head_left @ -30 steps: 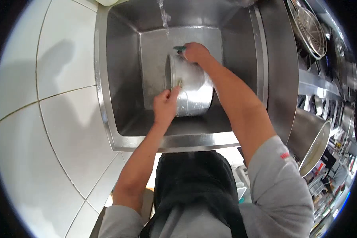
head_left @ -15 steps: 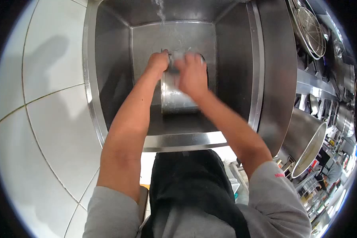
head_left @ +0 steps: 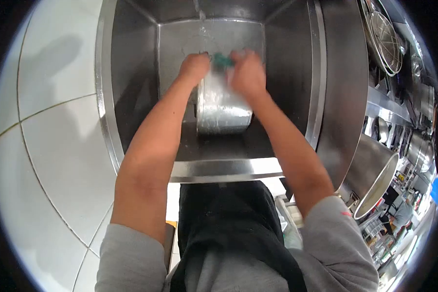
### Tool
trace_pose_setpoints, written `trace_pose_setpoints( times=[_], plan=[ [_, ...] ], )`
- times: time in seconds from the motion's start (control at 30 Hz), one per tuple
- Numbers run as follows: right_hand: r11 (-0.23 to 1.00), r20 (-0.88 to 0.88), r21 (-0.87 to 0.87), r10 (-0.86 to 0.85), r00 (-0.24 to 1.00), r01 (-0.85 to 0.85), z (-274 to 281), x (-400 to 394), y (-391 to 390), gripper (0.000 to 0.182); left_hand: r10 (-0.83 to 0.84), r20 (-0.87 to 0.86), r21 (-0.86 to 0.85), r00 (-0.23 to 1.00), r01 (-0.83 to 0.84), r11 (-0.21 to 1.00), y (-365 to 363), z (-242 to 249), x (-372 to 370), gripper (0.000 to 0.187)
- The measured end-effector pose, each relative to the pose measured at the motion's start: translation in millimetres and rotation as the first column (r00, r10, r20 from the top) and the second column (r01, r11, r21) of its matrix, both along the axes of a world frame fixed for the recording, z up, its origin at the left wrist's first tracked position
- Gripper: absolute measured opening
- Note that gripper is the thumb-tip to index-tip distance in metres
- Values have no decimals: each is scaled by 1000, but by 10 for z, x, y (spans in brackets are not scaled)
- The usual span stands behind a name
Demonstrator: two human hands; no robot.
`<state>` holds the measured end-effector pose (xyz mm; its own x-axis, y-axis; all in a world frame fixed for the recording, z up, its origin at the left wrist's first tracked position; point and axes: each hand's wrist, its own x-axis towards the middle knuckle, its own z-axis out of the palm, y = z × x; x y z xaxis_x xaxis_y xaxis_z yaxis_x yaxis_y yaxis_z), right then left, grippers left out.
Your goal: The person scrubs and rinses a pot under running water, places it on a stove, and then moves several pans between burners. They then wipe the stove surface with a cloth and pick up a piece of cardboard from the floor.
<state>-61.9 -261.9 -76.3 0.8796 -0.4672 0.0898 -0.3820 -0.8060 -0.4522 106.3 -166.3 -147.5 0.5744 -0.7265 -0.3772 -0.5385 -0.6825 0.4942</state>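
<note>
A metal pot (head_left: 224,117) lies on its side in the deep steel sink (head_left: 175,36), its rim edge toward the left. My left hand (head_left: 195,67) is closed at the upper left of the pot, on its rim or a handle; the fingers are partly hidden. On the pot's upper part, my right hand (head_left: 248,73) is blurred by motion. A green scouring pad (head_left: 222,61) shows at its fingertips, between the two hands. A thin stream of water (head_left: 199,12) falls into the sink behind the pot.
White tiles (head_left: 53,146) cover the left side. To the right, past the sink's rim, stand a large pot (head_left: 367,165) and a wire strainer (head_left: 385,41). Farther off, a person (head_left: 403,214) is among shelves and kitchenware. The sink's front edge (head_left: 224,169) runs before my body.
My right hand has moved slightly right and up over the pot, and the green pad now shows. My left hand stays at the pot's edge. The view has shifted a little.
</note>
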Motion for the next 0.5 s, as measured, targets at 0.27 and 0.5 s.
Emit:
trace_pose_setpoints(
  times=[0.27, 0.5],
  plan=[
    [977, -140, -41, -215, 966, 211, 391, -126, 464, 42, 435, -319, 29, 842, -451, 892, -36, 144, -91, 60],
    [993, -147, 71, -88, 985, 99, 689, -447, 520, 44, 464, -223, -215, 857, -508, 834, 789, 770, -1136, 55]
  ],
)
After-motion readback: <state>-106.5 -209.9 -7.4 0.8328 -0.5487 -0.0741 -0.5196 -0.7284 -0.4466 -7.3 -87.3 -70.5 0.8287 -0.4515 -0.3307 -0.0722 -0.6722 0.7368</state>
